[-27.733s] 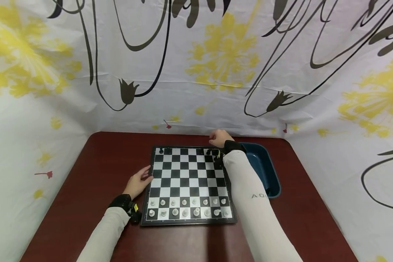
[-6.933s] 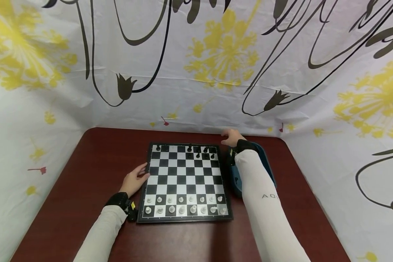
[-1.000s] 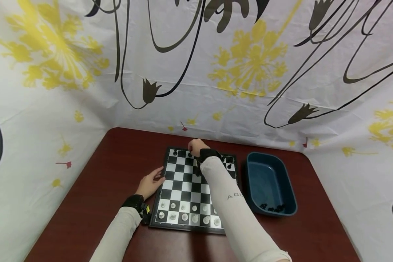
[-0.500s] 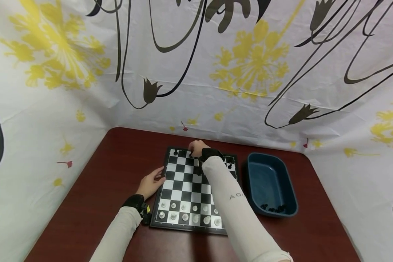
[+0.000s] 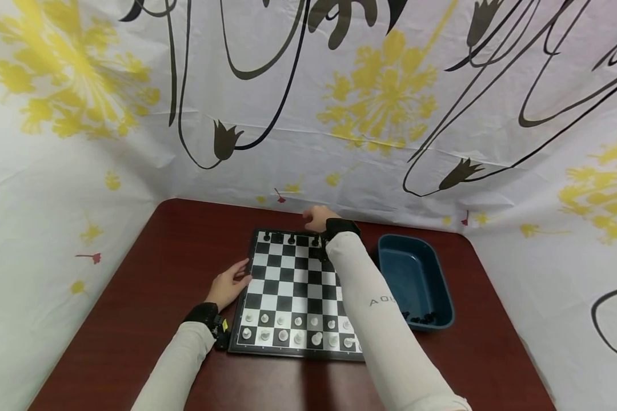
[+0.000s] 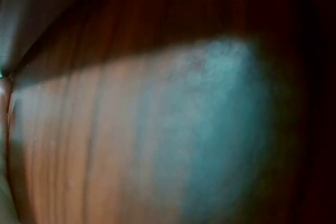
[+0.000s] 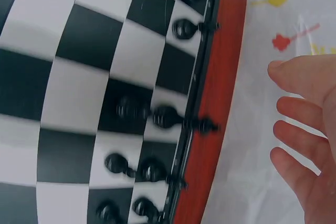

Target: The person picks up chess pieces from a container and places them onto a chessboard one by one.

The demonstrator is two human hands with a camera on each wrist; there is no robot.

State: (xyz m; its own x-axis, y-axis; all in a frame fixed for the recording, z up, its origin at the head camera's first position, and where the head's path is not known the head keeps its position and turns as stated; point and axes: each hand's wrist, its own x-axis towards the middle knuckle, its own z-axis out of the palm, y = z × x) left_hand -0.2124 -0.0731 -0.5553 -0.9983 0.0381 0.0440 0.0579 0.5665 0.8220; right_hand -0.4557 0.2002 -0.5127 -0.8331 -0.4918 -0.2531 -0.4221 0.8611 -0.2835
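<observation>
Above chessboard, empty open right hand

A dark red-brown wooden table is carrying a black-and-white checkered chessboard and, just beside it, a deep blue plastic tray.

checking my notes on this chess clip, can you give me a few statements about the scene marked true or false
1. The right hand grips a black piece. False: its fingers are spread and hold nothing.
2. The left hand rests at the board's left edge. True.
3. The blue bin is left of the board. False: it is on the right.
4. White pieces fill the two near rows. True.
5. Black pieces lie in the bin. True.
</observation>
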